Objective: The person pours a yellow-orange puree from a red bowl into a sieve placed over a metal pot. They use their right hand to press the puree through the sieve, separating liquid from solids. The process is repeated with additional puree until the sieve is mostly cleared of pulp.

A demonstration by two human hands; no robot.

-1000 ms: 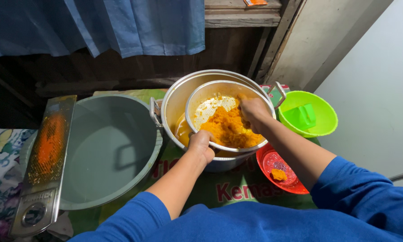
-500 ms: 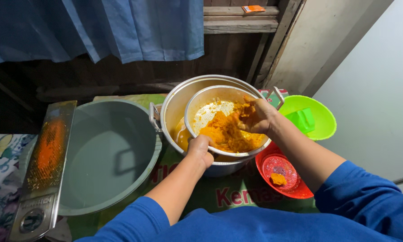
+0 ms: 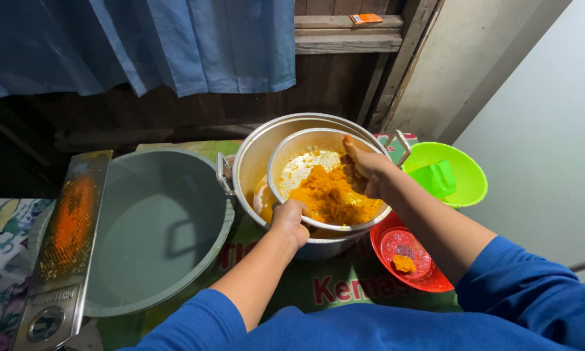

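The heap of wet orange-yellow grated pulp (image 3: pixel 333 198) sits in a round metal strainer bowl with a perforated bottom (image 3: pixel 305 159), which rests tilted inside the mouth of a large aluminium pot (image 3: pixel 253 156). The pulp looks soft, soggy and crumbly, likely to stain and slip through the fingers, so it wants scooping or pressing with a cupped palm, not pinching. The strainer looks light and stiff, best held by its rim. The left hand (image 3: pixel 290 220) is clamped on the strainer's near rim, steadying it. The right hand (image 3: pixel 364 168) lies at the far right side of the pulp, fingers loosely curled against it; whether it holds any I cannot tell. Outward: a grey lid (image 3: pixel 156 227) lies upturned beside the pot on the left, with an orange-stained metal grater (image 3: pixel 68 227) beyond it, and a green plastic bowl (image 3: pixel 471 179) and a red plastic bowl (image 3: pixel 396 257) on the right.
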